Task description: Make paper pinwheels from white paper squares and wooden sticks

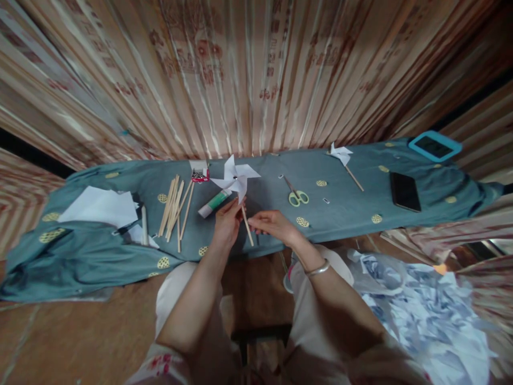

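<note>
A white paper pinwheel (236,179) on a thin wooden stick (248,230) is upheld over the near middle of the table. My left hand (227,220) is closed around the stick's upper part, just below the paper blades. Beside the stick, on its right, my right hand (274,224) has its fingertips drawn together in a pinch; whether they touch the stick or hold something small, I cannot make out. A green and white glue stick (215,203) lies just behind my left hand. Right of the pinwheel are scissors (298,198) with yellow-green handles.
Several loose wooden sticks (173,206) and a red box of small metal pieces (200,175) lie left. White paper sheets (100,206) are farther left. Another pinwheel (341,154), a black phone (404,191) and a blue-framed tablet (435,146) lie right. A bag of crumpled paper (433,310) stands below.
</note>
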A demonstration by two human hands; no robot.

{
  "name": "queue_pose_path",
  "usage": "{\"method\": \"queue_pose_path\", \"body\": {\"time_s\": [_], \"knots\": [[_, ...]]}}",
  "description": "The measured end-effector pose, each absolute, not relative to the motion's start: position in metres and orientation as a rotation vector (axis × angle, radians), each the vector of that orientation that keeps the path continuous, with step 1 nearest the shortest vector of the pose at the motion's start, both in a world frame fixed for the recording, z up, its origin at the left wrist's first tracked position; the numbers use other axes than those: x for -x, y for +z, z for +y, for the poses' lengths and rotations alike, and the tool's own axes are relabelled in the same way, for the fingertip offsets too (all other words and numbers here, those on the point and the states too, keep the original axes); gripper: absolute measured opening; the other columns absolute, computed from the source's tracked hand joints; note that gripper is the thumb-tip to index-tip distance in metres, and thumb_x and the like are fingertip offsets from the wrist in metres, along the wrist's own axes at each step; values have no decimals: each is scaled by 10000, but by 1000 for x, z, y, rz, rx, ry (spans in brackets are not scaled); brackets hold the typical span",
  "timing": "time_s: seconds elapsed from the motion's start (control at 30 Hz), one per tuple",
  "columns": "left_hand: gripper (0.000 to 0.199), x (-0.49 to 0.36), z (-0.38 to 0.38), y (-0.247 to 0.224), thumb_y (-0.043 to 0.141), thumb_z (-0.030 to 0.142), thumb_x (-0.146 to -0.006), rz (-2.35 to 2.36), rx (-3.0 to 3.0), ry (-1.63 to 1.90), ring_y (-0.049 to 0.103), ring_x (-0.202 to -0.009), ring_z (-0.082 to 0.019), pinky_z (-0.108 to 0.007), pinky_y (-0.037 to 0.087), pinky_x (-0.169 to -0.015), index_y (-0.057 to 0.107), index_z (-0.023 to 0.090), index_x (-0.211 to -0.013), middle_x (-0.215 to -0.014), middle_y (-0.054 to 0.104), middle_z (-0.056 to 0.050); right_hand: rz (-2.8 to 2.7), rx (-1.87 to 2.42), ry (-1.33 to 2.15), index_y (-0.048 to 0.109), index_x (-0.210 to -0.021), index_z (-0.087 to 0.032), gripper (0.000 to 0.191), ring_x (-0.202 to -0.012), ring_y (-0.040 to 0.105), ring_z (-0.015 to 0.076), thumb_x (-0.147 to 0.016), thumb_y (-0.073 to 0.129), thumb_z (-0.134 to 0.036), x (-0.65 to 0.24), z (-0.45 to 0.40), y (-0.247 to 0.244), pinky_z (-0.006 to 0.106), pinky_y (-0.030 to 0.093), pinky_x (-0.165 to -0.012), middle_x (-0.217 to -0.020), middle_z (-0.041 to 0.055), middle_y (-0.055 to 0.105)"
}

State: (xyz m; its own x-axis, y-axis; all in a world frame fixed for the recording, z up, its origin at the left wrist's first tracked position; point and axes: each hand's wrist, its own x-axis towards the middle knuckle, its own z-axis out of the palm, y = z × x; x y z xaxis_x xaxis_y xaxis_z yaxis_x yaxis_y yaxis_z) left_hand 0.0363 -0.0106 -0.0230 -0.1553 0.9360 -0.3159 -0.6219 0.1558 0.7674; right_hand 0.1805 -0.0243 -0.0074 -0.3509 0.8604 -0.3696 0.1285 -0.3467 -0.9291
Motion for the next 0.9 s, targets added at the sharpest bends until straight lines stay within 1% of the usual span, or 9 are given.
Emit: {"method": "queue_pose_path", "body": {"time_s": [0.1, 0.23, 0.33, 0.4, 0.53, 0.67, 0.77, 0.9], "knots": [[209, -34, -6, -27, 880, 199, -543, 1010, -423, 1406, 579, -639, -99, -238, 449, -641, 778, 175, -724, -799, 751, -28, -1340, 1329, 1783, 671, -670, -188, 416, -551, 532, 85, -546, 878, -527, -172, -25, -7, 220, 404, -552, -617, -42, 651], [321, -36, 0, -29, 916, 268, -465, 1017, -431, 1408, 561, -595, -85, -224, 441, -613, 776, 162, -734, -701, 715, -4, -1301, 1312, 1774, 657, -641, -187, 426, -513, 506, 79, -516, 888, -522, -164, -20, -12, 227, 414, -548, -568, -58, 622], [379, -38, 2, -31, 927, 342, -467, 1026, -454, 1401, 568, -599, -91, -232, 444, -625, 780, 157, -763, -682, 704, -1, -1275, 1256, 1745, 655, -635, -183, 434, -504, 499, 76, -506, 890, -524, -163, -16, -17, 229, 423, -542, -557, -59, 616], [385, -39, 1, -33, 927, 366, -478, 1026, -472, 1407, 587, -630, -104, -242, 451, -652, 781, 160, -769, -700, 715, -9, -1256, 1227, 1724, 659, -644, -181, 435, -498, 498, 73, -508, 884, -528, -163, -13, -19, 229, 424, -530, -574, -52, 629], [360, -39, -2, -36, 924, 356, -469, 1037, -492, 1414, 626, -705, -136, -257, 460, -695, 783, 171, -744, -742, 740, -26, -1246, 1212, 1691, 669, -664, -179, 418, -490, 508, 73, -539, 872, -522, -163, -8, -23, 227, 416, -511, -590, -45, 642], [380, -39, -4, -34, 934, 344, -448, 1047, -512, 1375, 611, -671, -126, -249, 449, -654, 793, 169, -754, -717, 734, -22, -1263, 1211, 1683, 672, -649, -177, 425, -488, 510, 71, -522, 878, -526, -165, -5, -21, 223, 397, -506, -575, -44, 644], [405, -39, -5, -30, 951, 353, -421, 1062, -504, 1359, 600, -650, -110, -238, 452, -644, 794, 171, -747, -696, 723, -12, -1301, 1228, 1685, 686, -653, -178, 415, -516, 529, 80, -550, 862, -540, -176, -1, -17, 222, 392, -516, -593, -25, 669], [440, -40, -6, -27, 968, 359, -373, 1079, -492, 1335, 601, -636, -97, -234, 464, -647, 793, 168, -728, -702, 726, -17, -1120, 1306, 1473, 692, -660, -181, 426, -545, 539, 92, -592, 827, -579, -200, 13, -14, 225, 385, -514, -648, 7, 703]]}}
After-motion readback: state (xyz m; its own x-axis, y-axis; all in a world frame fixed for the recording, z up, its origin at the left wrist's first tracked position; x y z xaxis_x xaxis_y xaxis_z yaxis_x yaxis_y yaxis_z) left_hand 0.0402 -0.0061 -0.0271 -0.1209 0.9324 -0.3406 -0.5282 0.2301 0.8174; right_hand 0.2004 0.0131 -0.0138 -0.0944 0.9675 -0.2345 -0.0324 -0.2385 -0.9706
